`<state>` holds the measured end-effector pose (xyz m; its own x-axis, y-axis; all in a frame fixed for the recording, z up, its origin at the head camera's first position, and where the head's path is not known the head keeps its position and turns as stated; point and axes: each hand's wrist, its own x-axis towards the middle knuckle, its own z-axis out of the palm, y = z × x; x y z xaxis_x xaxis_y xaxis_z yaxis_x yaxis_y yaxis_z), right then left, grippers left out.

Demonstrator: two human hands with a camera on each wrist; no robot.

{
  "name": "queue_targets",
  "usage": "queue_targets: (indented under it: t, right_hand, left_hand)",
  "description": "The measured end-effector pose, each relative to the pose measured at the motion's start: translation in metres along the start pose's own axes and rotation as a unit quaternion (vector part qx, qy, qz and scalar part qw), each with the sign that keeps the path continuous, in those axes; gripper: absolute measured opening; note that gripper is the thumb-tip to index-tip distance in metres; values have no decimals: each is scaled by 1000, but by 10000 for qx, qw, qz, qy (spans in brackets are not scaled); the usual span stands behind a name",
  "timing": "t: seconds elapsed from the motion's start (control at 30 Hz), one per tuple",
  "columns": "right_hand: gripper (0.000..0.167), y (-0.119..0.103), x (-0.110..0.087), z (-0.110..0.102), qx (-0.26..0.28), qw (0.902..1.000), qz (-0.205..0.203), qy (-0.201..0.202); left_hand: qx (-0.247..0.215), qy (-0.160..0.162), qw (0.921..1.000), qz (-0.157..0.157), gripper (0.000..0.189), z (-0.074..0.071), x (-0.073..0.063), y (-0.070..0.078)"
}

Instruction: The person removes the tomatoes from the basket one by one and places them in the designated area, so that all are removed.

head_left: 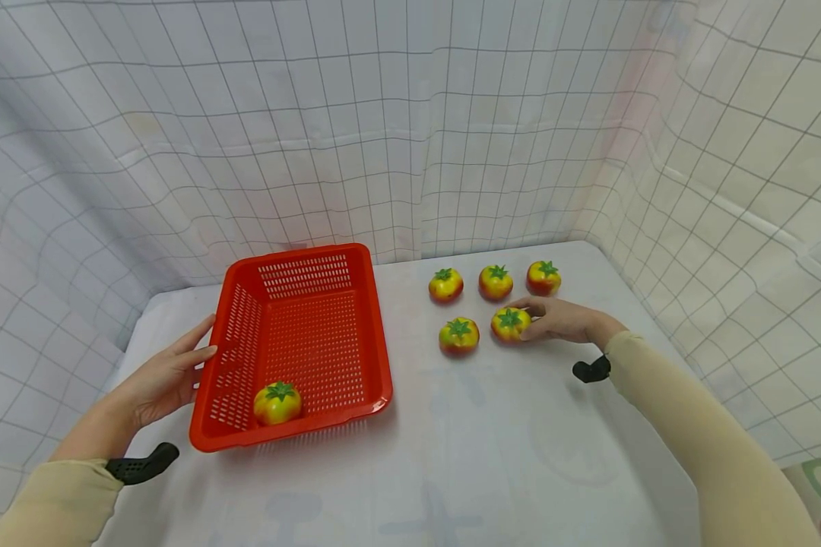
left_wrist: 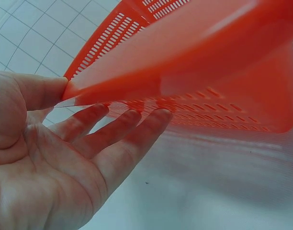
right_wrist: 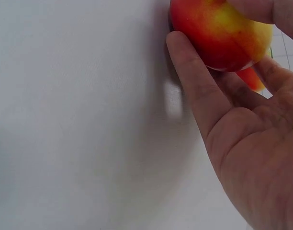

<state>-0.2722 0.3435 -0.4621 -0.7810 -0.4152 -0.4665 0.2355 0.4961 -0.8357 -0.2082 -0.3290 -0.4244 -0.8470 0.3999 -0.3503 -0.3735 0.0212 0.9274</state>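
My left hand (head_left: 167, 378) is at the left side of a red plastic basket (head_left: 385, 342). In the left wrist view, its thumb meets the rim and the other fingers reach under it, holding the basket's edge. Inside, near the front left corner, lies one red-yellow tomato (head_left: 277, 404) with a green leafy top. My right hand (head_left: 562, 320) grips another tomato (head_left: 508, 324) between thumb and fingers, low over the table. The right wrist view shows this tomato (right_wrist: 218, 33) from below, with fingers on both sides.
Left of the held tomato is another tomato (head_left: 459, 336). Behind stand three more in a row: a left one (head_left: 445, 286), a middle one (head_left: 496, 282) and a right one (head_left: 543, 278). A white table (head_left: 492, 456) lies beneath, with grid-patterned curtains (head_left: 397, 137) around it.
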Motion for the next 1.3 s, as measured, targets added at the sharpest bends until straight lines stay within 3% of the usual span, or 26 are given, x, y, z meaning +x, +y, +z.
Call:
queue_targets:
  t: [0.5, 0.87, 1.3]
  right_hand:
    - [73, 3, -1, 1, -59, 9998, -86, -192]
    - [76, 8, -1, -1, 99, 9995, 75, -302]
    - [79, 12, -2, -3, 245, 9994, 179, -155]
  left_hand:
    - [9, -45, 10000, 21, 72, 0, 0, 0]
    - [6, 7, 10000, 8, 72, 1, -1, 0]
    - [2, 18, 10000, 10, 72, 0, 0, 0]
